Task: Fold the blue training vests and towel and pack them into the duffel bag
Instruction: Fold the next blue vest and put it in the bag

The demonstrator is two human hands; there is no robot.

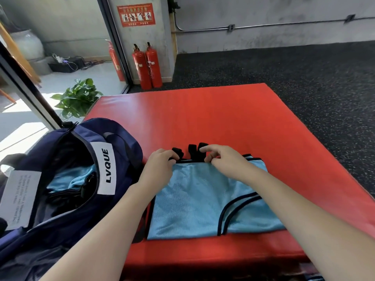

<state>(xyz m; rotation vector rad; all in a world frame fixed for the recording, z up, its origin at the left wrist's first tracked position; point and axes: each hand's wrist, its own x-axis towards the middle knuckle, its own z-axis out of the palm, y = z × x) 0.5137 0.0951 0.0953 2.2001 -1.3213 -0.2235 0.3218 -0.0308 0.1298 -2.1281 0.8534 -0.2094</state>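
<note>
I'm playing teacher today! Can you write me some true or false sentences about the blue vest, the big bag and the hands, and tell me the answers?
1. The blue vest lies on a red mat. True.
2. The duffel bag is zipped shut. False: it is open, and blue fabric shows inside it.
3. Both hands are at the far edge of the vest, by its black straps. True: the left hand and the right hand are both there, fingers curled at the edge.
4. The bag sits to the right of the vest. False: it is on the left.
5. Two red fire extinguishers stand by the wall beyond the mat. True.
</note>
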